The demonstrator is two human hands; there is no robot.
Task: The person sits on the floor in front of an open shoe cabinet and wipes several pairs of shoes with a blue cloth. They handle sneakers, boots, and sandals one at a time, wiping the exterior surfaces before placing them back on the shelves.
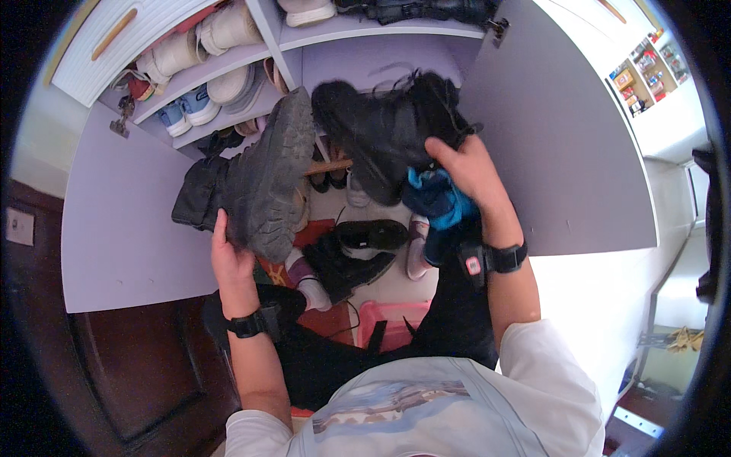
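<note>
A worn black ankle boot (257, 177), its grey, dusty sole turned to the right, is held by my left hand (231, 260). My right hand (471, 168) grips a second black lace-up boot (377, 131) near its collar; this boot is slightly blurred. Directly under the right hand is a bunched blue cloth (440, 197); whether the fingers also hold it I cannot tell. Both boots are raised side by side before the open shoe cabinet (380, 54). Black shoes (371, 234) lie on the floor between my feet.
Open cabinet doors stand left (137, 228) and right (565, 154). The shelves hold white high-top shoes (228, 28), blue sneakers (197, 105) and other footwear. A pink plastic basket (394, 311) is between my legs. A dark wooden door (143, 365) stands at lower left.
</note>
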